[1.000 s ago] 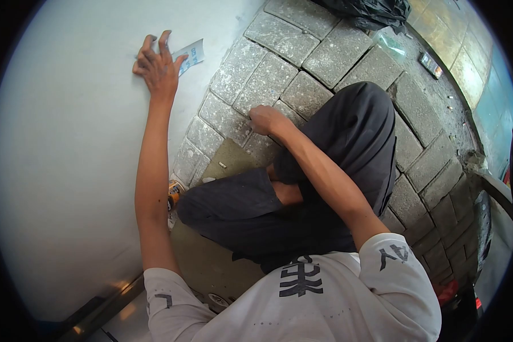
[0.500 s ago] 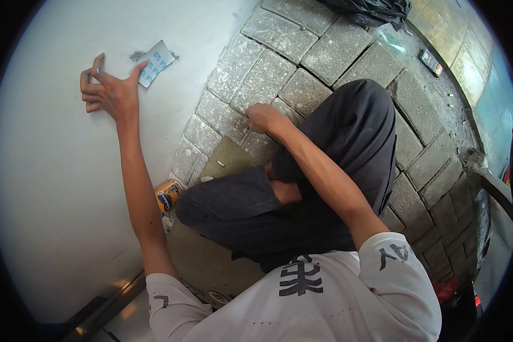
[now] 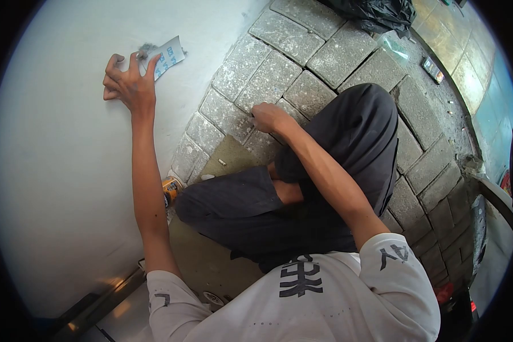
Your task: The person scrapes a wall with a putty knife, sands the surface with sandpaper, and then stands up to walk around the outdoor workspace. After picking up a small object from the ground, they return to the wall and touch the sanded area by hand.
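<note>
My left hand (image 3: 133, 90) is up against a white painted surface (image 3: 62, 171). Its thumb and forefinger press on a piece of sandpaper (image 3: 172, 56), grey with blue printing on its back, while the other fingers are bent. Part of the paper is covered by the thumb. Just above the fingers, a dark smudged patch (image 3: 147, 48) shows on the white. Over the paving, beyond my folded leg, my right hand (image 3: 271, 118) is closed with its fingers curled in; whatever they hold, if anything, is hidden.
A yellow-orange can (image 3: 171, 188) stands between the white surface and my knee. Grey paving blocks (image 3: 288, 34) spread ahead. At the upper right lie a black plastic bag (image 3: 376, 14), a clear plastic piece (image 3: 394, 48) and a small pack (image 3: 432, 69).
My left hand and the sandpaper have shifted right and slightly up across the white surface, with the forefinger now on the paper. My right hand looks almost unmoved.
</note>
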`<state>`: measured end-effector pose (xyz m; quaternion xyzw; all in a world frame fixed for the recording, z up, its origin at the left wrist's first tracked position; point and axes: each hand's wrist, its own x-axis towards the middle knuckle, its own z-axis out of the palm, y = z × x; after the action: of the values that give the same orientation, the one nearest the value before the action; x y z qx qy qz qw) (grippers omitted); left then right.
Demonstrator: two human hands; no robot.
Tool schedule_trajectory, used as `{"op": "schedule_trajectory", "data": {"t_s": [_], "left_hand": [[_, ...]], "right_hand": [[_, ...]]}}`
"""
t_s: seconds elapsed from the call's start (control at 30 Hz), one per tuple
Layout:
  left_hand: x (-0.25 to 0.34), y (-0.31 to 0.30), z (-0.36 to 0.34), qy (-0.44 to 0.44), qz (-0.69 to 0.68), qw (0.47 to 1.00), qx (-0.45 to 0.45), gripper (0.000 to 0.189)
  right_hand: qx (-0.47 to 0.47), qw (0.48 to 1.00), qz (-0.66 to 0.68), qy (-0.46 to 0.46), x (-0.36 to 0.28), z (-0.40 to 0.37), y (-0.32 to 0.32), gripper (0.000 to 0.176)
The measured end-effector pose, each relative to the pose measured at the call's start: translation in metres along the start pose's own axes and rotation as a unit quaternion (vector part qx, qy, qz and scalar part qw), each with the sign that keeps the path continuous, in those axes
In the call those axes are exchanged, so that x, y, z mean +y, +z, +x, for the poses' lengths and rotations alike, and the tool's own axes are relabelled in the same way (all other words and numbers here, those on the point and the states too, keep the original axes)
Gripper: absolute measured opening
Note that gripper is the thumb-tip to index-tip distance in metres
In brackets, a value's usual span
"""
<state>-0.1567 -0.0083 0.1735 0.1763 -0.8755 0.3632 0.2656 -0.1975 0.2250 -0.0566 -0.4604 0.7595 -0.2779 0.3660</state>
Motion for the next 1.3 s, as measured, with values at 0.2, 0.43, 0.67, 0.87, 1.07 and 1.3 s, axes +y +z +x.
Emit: {"op": "schedule_trajectory", "data": {"t_s": [0.2,0.43,0.67,0.87,1.07,1.3], "left_hand": [[-0.001,-0.001,-0.004,-0.021,-0.021,0.999,0.029,0.039],[-0.003,-0.002,-0.006,-0.015,-0.033,0.999,0.024,0.030],[0.002,-0.033,-0.045,0.002,-0.137,0.988,0.067,0.024],[0.022,-0.045,-0.169,0.041,-0.305,0.948,0.083,0.032],[0.057,-0.062,-0.225,0.077,-0.340,0.937,0.038,0.025],[0.076,-0.055,-0.209,-0.072,-0.367,0.924,-0.080,0.036]], "right_hand": [[-0.005,1.000,-0.006,-0.013,0.002,0.001,0.000,0.025],[0.003,1.000,0.000,-0.004,0.001,0.000,0.001,0.025],[0.018,0.999,0.020,-0.029,-0.001,0.001,-0.002,0.029],[-0.078,0.904,0.419,-0.030,-0.027,-0.011,-0.053,0.055],[-0.056,0.855,0.513,-0.041,-0.032,-0.022,-0.056,0.043],[0.109,0.901,0.413,-0.077,-0.020,-0.011,-0.042,0.027]]}}
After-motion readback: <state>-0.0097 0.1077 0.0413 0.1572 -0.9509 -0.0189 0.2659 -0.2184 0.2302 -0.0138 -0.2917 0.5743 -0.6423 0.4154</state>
